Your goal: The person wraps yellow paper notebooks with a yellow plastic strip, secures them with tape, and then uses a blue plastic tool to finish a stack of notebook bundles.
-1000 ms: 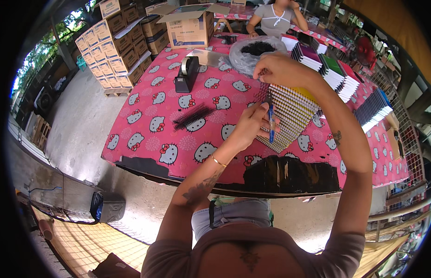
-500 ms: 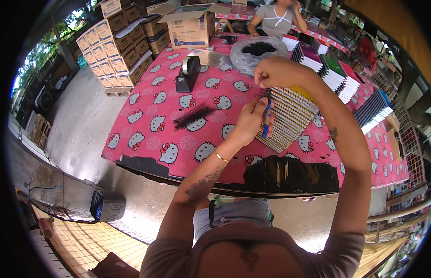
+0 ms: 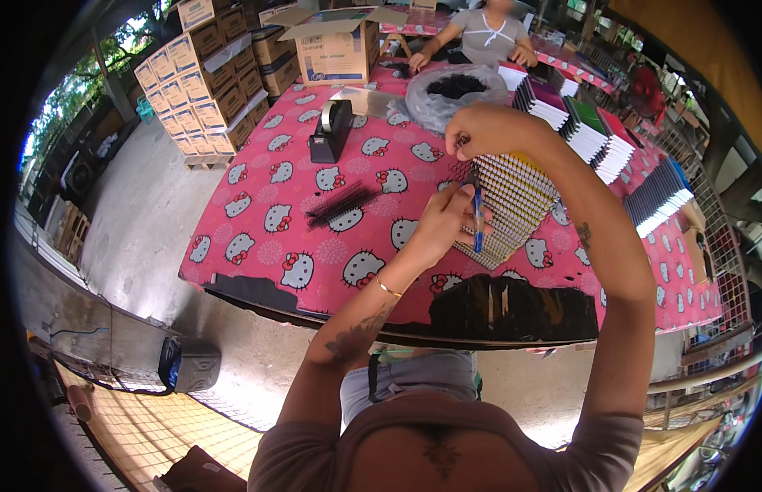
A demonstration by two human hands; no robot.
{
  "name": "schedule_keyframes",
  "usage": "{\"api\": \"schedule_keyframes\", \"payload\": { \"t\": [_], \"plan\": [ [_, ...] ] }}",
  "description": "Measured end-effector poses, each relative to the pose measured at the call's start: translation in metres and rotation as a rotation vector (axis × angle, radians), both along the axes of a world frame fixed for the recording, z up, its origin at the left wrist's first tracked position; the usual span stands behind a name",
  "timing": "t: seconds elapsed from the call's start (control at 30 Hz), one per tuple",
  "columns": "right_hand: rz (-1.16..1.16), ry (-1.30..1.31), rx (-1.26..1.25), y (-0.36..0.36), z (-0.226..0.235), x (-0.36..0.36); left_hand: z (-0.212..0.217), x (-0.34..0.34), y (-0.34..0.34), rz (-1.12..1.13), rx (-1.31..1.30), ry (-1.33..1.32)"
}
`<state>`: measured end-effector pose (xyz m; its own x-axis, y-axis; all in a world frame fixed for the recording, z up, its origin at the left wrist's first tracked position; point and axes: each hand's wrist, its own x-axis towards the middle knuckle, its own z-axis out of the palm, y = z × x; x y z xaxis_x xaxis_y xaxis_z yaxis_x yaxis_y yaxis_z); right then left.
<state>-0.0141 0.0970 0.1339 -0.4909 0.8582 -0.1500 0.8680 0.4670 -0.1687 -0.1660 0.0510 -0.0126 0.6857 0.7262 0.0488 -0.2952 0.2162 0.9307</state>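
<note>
Bag (image 3: 423, 108) holds black strands (image 3: 458, 85) near right hand (image 3: 482, 131); carton (image 3: 341, 59) open, contents unclear.

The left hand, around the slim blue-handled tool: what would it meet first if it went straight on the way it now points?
Most likely the ridged white-and-yellow stack of coil-bound books, just beyond the left hand; depth is unclear, so they may already be touching.

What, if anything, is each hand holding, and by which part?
The left hand holds a plier-like tool by its blue handle; whether the right hand grips anything cannot be told.
</note>
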Motion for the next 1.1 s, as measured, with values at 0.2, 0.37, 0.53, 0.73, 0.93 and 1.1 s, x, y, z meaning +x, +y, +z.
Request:
{"api": "schedule_keyframes", "payload": {
  "t": [0.2, 0.37, 0.53, 0.73, 0.93, 1.1],
  "plan": [
    [-0.003, 0.008, 0.016, 0.001, -0.001, 0.002, -0.002, 0.002, 0.005, 0.022, 0.020, -0.012],
    [-0.041, -0.026, 0.037, -0.002, 0.000, 0.001, -0.003, -0.005, 0.000, -0.039, 0.036, 0.069],
    [0.022, 0.009, 0.035, 0.003, -0.006, 0.001, -0.008, -0.002, -0.001, 0.001, -0.029, 0.012],
    [0.047, -0.085, -0.012, 0.008, -0.009, -0.001, -0.005, -0.001, 0.006, 0.000, 0.011, 0.036],
    [-0.035, -0.124, 0.083, 0.012, -0.015, -0.002, -0.012, -0.003, -0.009, -0.005, 0.010, 0.065],
    [-0.004, -0.145, 0.175, 0.019, -0.023, -0.013, -0.018, -0.001, -0.003, 0.014, -0.047, 0.015]
  ]
}}
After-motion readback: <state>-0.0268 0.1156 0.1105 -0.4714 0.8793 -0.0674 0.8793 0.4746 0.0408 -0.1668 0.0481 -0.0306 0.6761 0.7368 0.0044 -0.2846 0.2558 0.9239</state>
